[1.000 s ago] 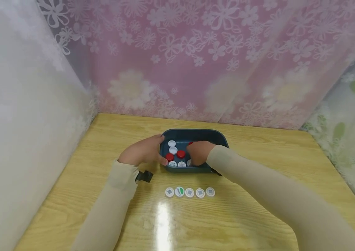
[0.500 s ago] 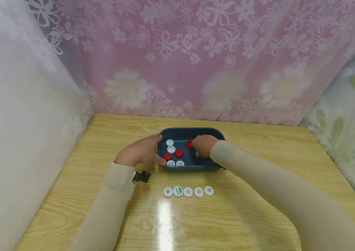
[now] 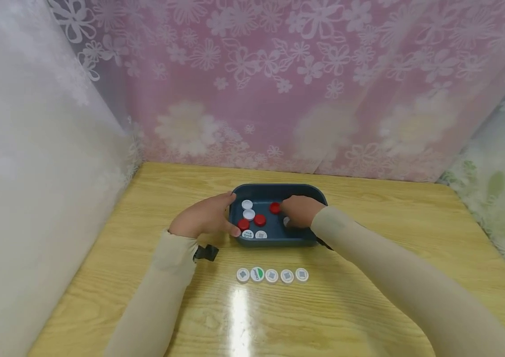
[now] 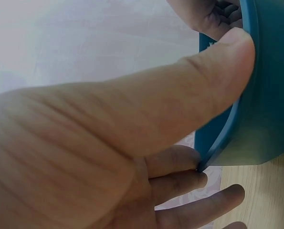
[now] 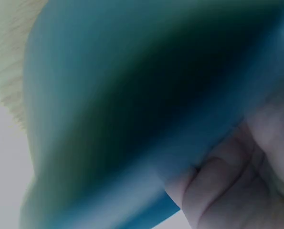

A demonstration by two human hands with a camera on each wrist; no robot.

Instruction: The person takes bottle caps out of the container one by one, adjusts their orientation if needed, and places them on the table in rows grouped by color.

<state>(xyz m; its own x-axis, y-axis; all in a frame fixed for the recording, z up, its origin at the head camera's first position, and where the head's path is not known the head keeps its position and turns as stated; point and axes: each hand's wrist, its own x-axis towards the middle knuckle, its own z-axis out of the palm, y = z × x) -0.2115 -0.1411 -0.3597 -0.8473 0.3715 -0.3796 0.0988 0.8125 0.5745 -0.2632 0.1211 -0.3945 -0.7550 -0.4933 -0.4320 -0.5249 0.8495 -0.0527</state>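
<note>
My left hand (image 3: 205, 215) grips the left end of a dark blue-green plastic tray (image 3: 279, 244), its thumb at the near rim in the left wrist view. My right hand (image 3: 301, 210) reaches inside the tray's right half, fingers curled and pointing down. At its fingertips a white bottle cap (image 3: 286, 221) shows, mostly covered by the hand. Beside those fingers lies a red bottle cap (image 3: 275, 208). Left of it are another red cap (image 3: 259, 219), a white upturned cap (image 3: 248, 214) and several more. The right wrist view is blurred by the tray wall.
In front of the tray, a row of several white printed caps (image 3: 272, 275) lies on the wooden table (image 3: 181, 317); one of them is partly green (image 3: 257, 274). A pink flowered curtain (image 3: 252, 99) hangs behind the table, with pale cloth on both sides.
My right hand has shifted right inside the tray, the white cap moving with it from the front row of caps. The left hand keeps its hold on the tray's end.
</note>
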